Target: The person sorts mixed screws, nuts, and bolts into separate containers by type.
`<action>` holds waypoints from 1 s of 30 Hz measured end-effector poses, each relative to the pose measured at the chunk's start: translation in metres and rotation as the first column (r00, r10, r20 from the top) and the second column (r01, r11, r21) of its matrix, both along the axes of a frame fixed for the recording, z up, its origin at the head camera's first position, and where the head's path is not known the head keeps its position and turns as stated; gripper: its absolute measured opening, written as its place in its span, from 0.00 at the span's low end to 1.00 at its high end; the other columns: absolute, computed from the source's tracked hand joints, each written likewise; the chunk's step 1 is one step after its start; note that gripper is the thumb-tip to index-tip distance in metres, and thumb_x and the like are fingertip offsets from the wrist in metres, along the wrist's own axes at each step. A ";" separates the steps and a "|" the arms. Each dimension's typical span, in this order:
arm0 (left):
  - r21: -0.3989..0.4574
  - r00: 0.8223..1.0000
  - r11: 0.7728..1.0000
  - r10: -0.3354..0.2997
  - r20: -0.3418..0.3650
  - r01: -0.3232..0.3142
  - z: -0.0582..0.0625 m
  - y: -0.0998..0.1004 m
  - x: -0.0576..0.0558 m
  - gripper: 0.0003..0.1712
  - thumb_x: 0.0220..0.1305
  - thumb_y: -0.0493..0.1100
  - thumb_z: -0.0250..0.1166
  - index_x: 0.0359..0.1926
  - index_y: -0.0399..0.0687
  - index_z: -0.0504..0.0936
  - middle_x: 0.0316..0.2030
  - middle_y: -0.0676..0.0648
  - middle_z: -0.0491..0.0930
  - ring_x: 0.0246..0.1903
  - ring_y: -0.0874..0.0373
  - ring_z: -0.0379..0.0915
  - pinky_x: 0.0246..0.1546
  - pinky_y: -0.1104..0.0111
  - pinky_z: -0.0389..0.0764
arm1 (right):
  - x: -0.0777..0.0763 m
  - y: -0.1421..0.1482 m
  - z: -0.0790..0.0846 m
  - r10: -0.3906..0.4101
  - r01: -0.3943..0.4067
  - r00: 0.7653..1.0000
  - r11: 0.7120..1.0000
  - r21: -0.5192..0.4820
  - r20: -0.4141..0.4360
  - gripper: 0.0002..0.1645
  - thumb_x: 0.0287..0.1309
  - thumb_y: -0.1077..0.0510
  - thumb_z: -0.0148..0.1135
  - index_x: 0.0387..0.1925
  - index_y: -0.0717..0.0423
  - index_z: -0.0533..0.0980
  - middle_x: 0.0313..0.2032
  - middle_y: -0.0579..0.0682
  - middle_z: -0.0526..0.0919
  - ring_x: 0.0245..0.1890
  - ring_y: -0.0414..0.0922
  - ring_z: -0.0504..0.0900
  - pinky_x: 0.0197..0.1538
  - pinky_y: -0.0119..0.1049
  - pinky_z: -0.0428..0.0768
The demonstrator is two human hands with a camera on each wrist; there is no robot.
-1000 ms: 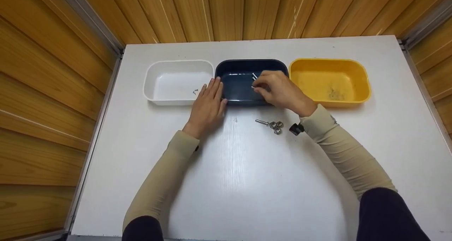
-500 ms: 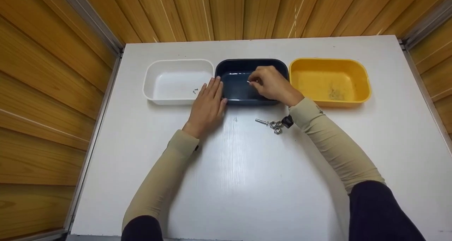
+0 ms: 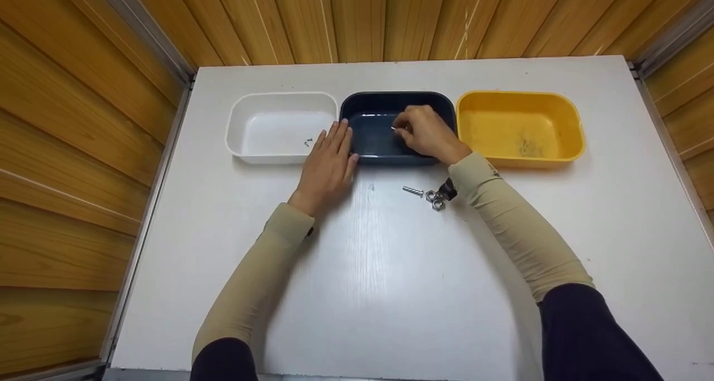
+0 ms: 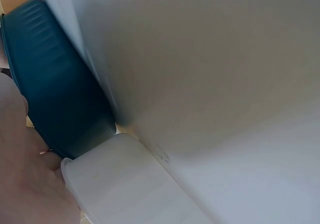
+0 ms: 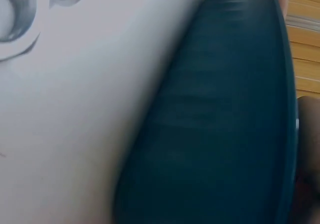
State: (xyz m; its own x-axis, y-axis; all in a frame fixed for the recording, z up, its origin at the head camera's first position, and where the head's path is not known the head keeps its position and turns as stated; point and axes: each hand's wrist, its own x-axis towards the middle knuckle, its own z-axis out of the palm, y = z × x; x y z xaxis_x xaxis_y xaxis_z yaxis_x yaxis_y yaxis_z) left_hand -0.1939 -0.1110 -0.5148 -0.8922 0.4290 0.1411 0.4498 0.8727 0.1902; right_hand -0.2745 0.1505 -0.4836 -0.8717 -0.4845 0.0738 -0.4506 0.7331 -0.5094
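Note:
My right hand (image 3: 427,131) is inside the dark blue bin (image 3: 371,159), thumb and fingers pinching a bolt; only its shiny end (image 3: 394,128) shows, the rest hidden by the fingers. My left hand (image 3: 326,166) lies with straight fingers across the adjoining rims of the white bin (image 3: 262,159) and the blue bin. In the left wrist view that hand (image 4: 30,169) rests along both bins' edges. On the table in front of the blue bin lie a silver bolt (image 3: 413,191) and several hex nuts (image 3: 438,205), partly covered by the right wrist's black camera (image 3: 448,189).
A yellow bin (image 3: 521,162) stands right of the blue one, with a patch of small pieces (image 3: 529,146) inside. Tiny screws (image 3: 308,142) lie in the white bin. Wood-patterned walls (image 3: 357,21) border the white table (image 3: 357,292).
My right hand has moved left and slightly farther into the blue bin. Two shiny metal ends showed at its fingers earlier; one shows now. The left hand has stayed in place.

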 end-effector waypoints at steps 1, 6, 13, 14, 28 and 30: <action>-0.001 1.000 1.000 0.000 0.003 0.000 0.000 0.000 0.000 0.37 0.87 0.54 0.41 0.83 0.32 0.54 0.85 0.37 0.50 0.85 0.43 0.44 0.86 0.53 0.45 | 0.000 0.000 -0.001 -0.003 0.003 1.000 1.000 0.004 0.004 0.12 0.72 0.62 0.66 0.51 0.63 0.88 0.41 0.60 0.86 0.42 0.54 0.83 0.50 0.48 0.85; -0.007 1.000 1.000 0.002 0.014 -0.002 0.002 -0.001 -0.001 0.38 0.87 0.54 0.39 0.83 0.32 0.54 0.85 0.37 0.49 0.85 0.43 0.43 0.86 0.53 0.44 | -0.002 -0.002 -0.003 -0.006 0.005 1.000 1.000 0.027 0.024 0.13 0.72 0.62 0.65 0.52 0.63 0.88 0.44 0.59 0.86 0.44 0.54 0.83 0.53 0.48 0.86; 0.012 1.000 1.000 -0.001 0.012 0.001 0.002 0.000 -0.001 0.37 0.87 0.53 0.43 0.83 0.32 0.55 0.84 0.36 0.50 0.85 0.42 0.44 0.86 0.52 0.45 | -0.001 -0.002 -0.002 -0.012 0.010 1.000 0.999 0.042 0.028 0.14 0.71 0.60 0.67 0.52 0.63 0.87 0.44 0.59 0.86 0.44 0.54 0.83 0.52 0.48 0.85; 0.015 1.000 1.000 0.000 0.011 0.000 0.002 0.000 -0.001 0.37 0.87 0.52 0.44 0.83 0.32 0.55 0.84 0.36 0.50 0.85 0.42 0.44 0.86 0.52 0.45 | -0.001 -0.002 -0.001 -0.013 0.011 0.999 0.999 0.044 0.029 0.14 0.71 0.60 0.68 0.52 0.63 0.87 0.44 0.59 0.86 0.43 0.54 0.83 0.51 0.48 0.85; 0.012 1.000 1.000 0.001 0.002 -0.001 0.002 0.002 -0.001 0.37 0.87 0.53 0.43 0.82 0.31 0.55 0.84 0.36 0.50 0.85 0.42 0.45 0.86 0.52 0.46 | 0.011 0.000 0.007 0.008 -0.007 0.999 1.000 0.020 -0.034 0.13 0.70 0.61 0.67 0.50 0.64 0.87 0.40 0.58 0.85 0.40 0.53 0.82 0.46 0.47 0.84; 0.010 1.000 1.000 0.004 0.002 -0.004 0.002 0.002 -0.001 0.37 0.87 0.52 0.44 0.82 0.31 0.56 0.84 0.36 0.51 0.85 0.43 0.45 0.86 0.52 0.46 | 0.014 0.001 0.009 0.013 -0.012 0.999 1.000 0.015 -0.048 0.13 0.70 0.60 0.67 0.50 0.64 0.87 0.41 0.58 0.85 0.40 0.53 0.82 0.47 0.46 0.84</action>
State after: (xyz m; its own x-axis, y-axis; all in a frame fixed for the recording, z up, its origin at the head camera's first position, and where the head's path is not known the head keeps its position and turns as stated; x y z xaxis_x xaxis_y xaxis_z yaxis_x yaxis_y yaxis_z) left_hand -0.1949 -0.1094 -0.5127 -0.8941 0.4243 0.1436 0.4461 0.8723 0.2003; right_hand -0.2602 0.1513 -0.4750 -0.8611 -0.4969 0.1080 -0.4835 0.7343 -0.4765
